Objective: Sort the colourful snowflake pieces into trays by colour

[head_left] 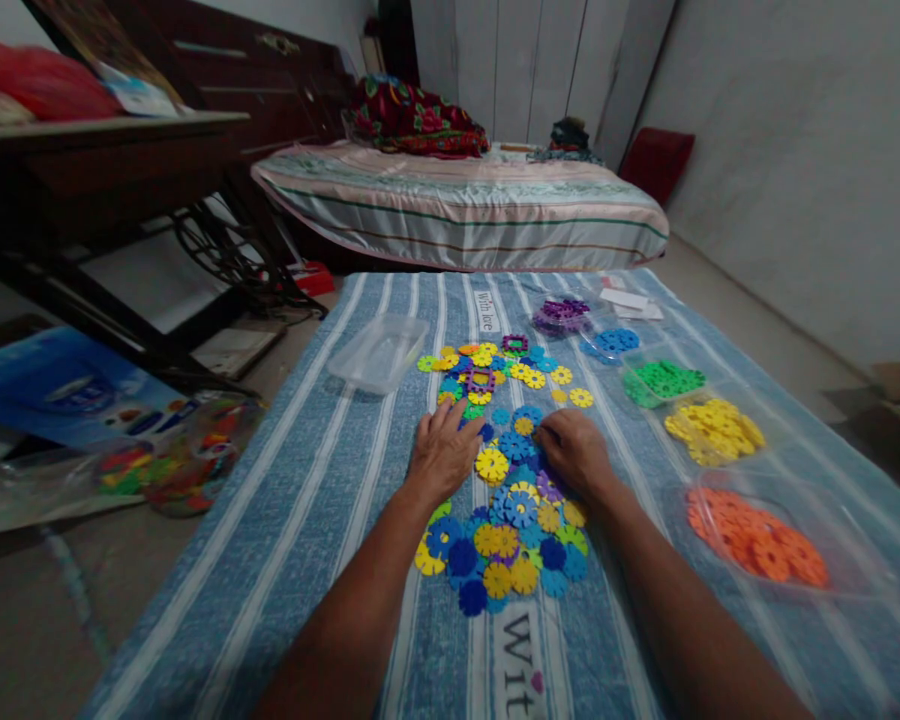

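From your head view, your left hand (444, 450) spreads loosely at the left edge of mixed plastic snowflake discs (517, 446) mid-table; your right hand (576, 448) curls opposite, its grasp unclear. You appear to be picking through; overlapping pieces call for careful parting. Clear tubs (844, 530) of single-colour discs stand rightward.

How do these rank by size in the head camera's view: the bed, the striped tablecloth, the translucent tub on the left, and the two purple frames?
1. Striped tablecloth
2. Bed
3. Translucent tub
4. Nearer purple frame and farther purple frame: too alike to rank
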